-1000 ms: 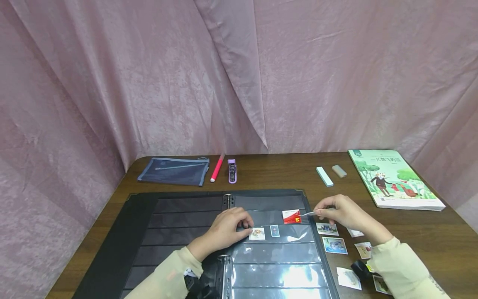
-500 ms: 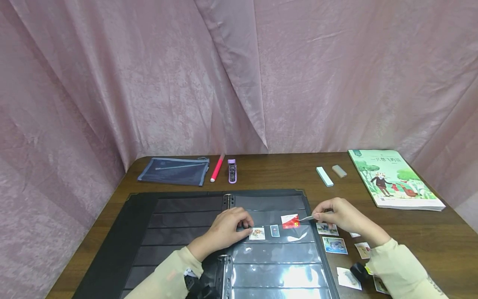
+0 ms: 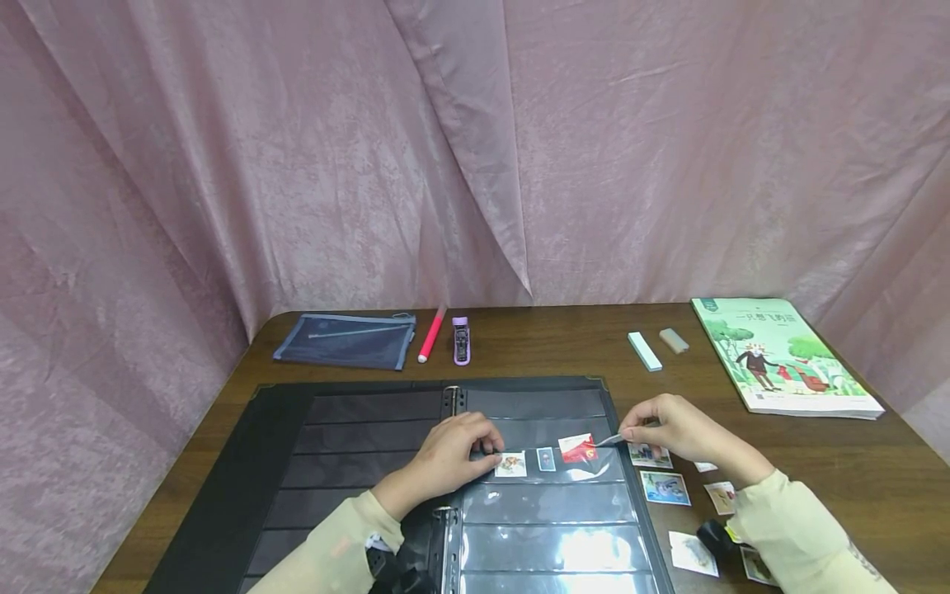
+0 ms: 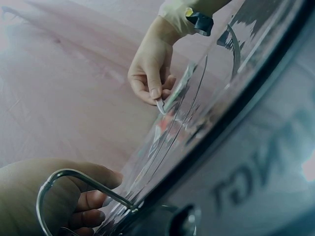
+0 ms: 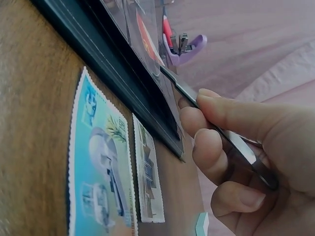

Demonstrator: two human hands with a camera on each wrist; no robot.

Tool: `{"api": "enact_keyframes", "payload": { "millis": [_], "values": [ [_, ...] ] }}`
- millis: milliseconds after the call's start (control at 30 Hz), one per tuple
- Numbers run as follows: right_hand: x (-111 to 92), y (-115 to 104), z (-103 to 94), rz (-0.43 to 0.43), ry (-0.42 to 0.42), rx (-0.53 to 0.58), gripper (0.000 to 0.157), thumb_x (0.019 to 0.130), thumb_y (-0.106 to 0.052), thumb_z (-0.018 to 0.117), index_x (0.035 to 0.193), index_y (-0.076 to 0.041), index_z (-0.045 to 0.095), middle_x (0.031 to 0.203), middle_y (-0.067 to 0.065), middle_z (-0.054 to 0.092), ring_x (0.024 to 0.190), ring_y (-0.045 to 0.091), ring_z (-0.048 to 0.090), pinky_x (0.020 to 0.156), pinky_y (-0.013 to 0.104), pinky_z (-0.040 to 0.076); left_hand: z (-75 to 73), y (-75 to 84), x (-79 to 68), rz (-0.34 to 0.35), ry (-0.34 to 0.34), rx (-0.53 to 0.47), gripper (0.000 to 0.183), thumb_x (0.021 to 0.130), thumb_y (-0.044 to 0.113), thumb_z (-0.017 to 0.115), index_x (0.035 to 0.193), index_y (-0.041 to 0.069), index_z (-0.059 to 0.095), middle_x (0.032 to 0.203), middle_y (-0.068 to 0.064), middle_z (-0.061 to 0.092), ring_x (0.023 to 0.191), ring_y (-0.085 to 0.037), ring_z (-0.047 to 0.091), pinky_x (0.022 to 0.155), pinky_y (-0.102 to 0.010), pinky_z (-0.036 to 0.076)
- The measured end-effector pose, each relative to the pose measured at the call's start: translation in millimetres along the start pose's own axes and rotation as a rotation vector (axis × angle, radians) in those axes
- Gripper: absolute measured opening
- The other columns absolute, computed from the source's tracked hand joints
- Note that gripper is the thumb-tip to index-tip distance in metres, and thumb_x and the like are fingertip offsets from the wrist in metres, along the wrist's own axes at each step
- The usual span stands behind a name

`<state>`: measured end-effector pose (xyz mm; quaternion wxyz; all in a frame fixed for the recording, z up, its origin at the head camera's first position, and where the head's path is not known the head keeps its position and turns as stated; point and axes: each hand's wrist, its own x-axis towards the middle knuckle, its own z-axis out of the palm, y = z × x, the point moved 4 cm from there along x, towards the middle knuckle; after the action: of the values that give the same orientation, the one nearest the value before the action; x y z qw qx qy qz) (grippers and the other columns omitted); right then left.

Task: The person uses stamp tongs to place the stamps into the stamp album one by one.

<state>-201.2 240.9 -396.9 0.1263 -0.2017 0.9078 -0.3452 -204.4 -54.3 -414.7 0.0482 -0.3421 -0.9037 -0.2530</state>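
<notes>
My right hand [image 3: 663, 427] pinches metal tweezers [image 5: 229, 137] between thumb and fingers. Their tips meet the right edge of a red-and-white stamp [image 3: 577, 448], which lies slightly tilted at the third strip of the stamp album's [image 3: 549, 503] right page. How far it sits inside the clear pocket I cannot tell. Left of it in that strip are a small blue stamp [image 3: 546, 459] and a pale stamp [image 3: 512, 465] with a picture. My left hand [image 3: 453, 452] rests by the album's ring binding, loosely bent, its thumb tip touching the pale stamp's left edge.
Several loose stamps [image 3: 665, 487] lie on the table right of the album. Behind it are a mesh pouch [image 3: 345, 341], a red marker [image 3: 433, 334], a purple nail clipper [image 3: 462, 341], a pale blue bar [image 3: 645, 351] and an eraser [image 3: 674, 340]. A green book [image 3: 787, 359] lies back right.
The red-and-white stamp has moved toward me, from the second strip down to the third, and slightly left. My right hand and tweezers have followed it. My left hand has stayed put.
</notes>
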Motion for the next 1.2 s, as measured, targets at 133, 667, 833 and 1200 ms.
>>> {"api": "enact_keyframes", "payload": {
  "millis": [133, 667, 833, 1200],
  "values": [
    [1, -1, -1.2, -0.016, -0.028, 0.0, 0.013, 0.084, -0.022, 0.06, 0.082, -0.011, 0.067, 0.067, 0.003, 0.062, 0.046, 0.006, 0.051, 0.044, 0.023, 0.043, 0.0, -0.1, -0.2, 0.006, 0.003, -0.003, 0.011, 0.076, 0.028, 0.07, 0.081, 0.027, 0.061, 0.076, 0.014, 0.054, 0.073, 0.0, 0.047, 0.065, -0.017, 0.038],
    [4, -8, -14.9, -0.005, 0.019, -0.075, 0.016, 0.084, -0.026, 0.061, 0.084, -0.012, 0.067, 0.068, -0.004, 0.059, 0.049, 0.007, 0.051, 0.045, 0.022, 0.042, -0.7, -0.8, -0.1, 0.002, 0.003, 0.008, 0.011, 0.076, 0.029, 0.07, 0.081, 0.027, 0.06, 0.076, 0.014, 0.053, 0.073, 0.0, 0.047, 0.065, -0.017, 0.037],
    [10, -15, -11.2, -0.03, 0.004, -0.081, 0.015, 0.084, -0.025, 0.061, 0.083, -0.012, 0.068, 0.067, -0.002, 0.06, 0.047, 0.004, 0.049, 0.045, 0.022, 0.043, -0.8, -0.7, -0.5, -0.002, 0.002, 0.004, 0.011, 0.076, 0.029, 0.07, 0.081, 0.027, 0.061, 0.076, 0.014, 0.053, 0.073, 0.0, 0.047, 0.064, -0.017, 0.037],
    [18, -19, -5.4, -0.023, -0.042, -0.102, 0.01, 0.084, -0.018, 0.061, 0.082, -0.011, 0.068, 0.065, -0.004, 0.059, 0.047, 0.004, 0.048, 0.046, 0.022, 0.044, -0.8, 0.7, 0.3, 0.007, 0.005, 0.011, 0.01, 0.076, 0.028, 0.07, 0.081, 0.027, 0.061, 0.076, 0.013, 0.054, 0.073, -0.001, 0.048, 0.065, -0.017, 0.037]
  ]
}}
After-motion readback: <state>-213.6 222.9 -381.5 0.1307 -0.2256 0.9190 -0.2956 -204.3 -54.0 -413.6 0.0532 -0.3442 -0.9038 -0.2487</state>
